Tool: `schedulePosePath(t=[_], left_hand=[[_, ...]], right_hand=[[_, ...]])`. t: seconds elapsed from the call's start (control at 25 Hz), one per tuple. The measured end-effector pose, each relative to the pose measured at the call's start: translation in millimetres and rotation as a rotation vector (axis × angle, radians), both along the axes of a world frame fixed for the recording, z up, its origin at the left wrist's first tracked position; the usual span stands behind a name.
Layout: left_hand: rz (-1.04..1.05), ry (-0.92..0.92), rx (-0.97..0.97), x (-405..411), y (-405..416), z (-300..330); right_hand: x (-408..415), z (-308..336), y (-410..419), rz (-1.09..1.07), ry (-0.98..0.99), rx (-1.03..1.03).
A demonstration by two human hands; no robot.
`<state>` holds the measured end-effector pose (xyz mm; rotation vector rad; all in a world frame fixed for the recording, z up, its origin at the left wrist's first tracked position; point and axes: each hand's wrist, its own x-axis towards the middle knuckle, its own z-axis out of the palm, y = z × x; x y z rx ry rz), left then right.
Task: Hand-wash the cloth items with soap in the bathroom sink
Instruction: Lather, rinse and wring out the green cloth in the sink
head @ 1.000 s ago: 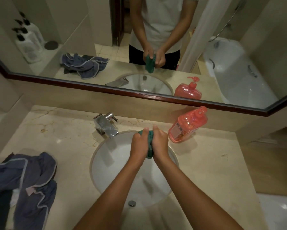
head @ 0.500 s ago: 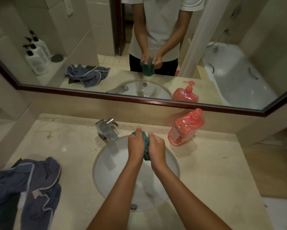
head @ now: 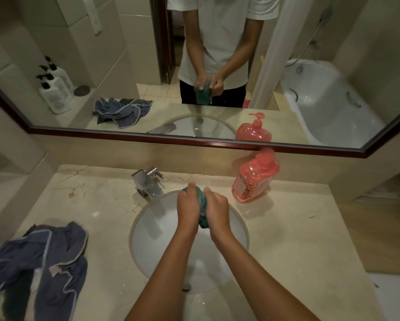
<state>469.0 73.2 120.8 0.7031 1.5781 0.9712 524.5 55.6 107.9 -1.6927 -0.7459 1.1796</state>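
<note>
A small green cloth [head: 202,205] is bunched between both my hands above the white round sink [head: 148,228]. My left hand [head: 188,205] grips its left side, and my right hand [head: 215,207] grips its right side, knuckles up. Most of the cloth is hidden inside the two fists. A red pump bottle of soap [head: 254,176] stands on the counter just right of the sink's back rim. A heap of blue-grey cloth items [head: 39,265] lies on the counter at the left.
A chrome tap [head: 148,184] sits at the sink's back left; no water runs from it. The beige marble counter [head: 298,228] stretches right of the sink. A wide mirror [head: 217,66] on the wall reflects a person, the bathtub and white dispenser bottles.
My hands keep hold of the green cloth and have shifted a little against each other. The camera has tilted up, so the sink sits lower in view.
</note>
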Motion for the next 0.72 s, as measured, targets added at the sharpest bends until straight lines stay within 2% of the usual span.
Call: schedulePosePath(t=[0.12,0.2,0.36,0.56,0.64,0.72], left_hand=[[-0.102,0.007,-0.013,12,-10,2],[-0.231,0.04,-0.026,21,-15,1],[-0.274,0.015,0.049,12,-13,3],[-0.226,-0.042,0.075,-3,-7,8],[-0.232,-0.06,0.077,-7,-5,11],[-0.274,-0.055,0.105,-10,-5,14]], right_hand=[[9,2,12,-0.125,-0.059,0.034],[24,2,26,-0.184,0.006,0.021],[43,-5,23,0.041,0.09,0.016],[60,-6,6,0.296,0.372,0.039],[64,0,7,0.33,0.405,0.009],[64,10,9,0.403,0.345,-0.048]])
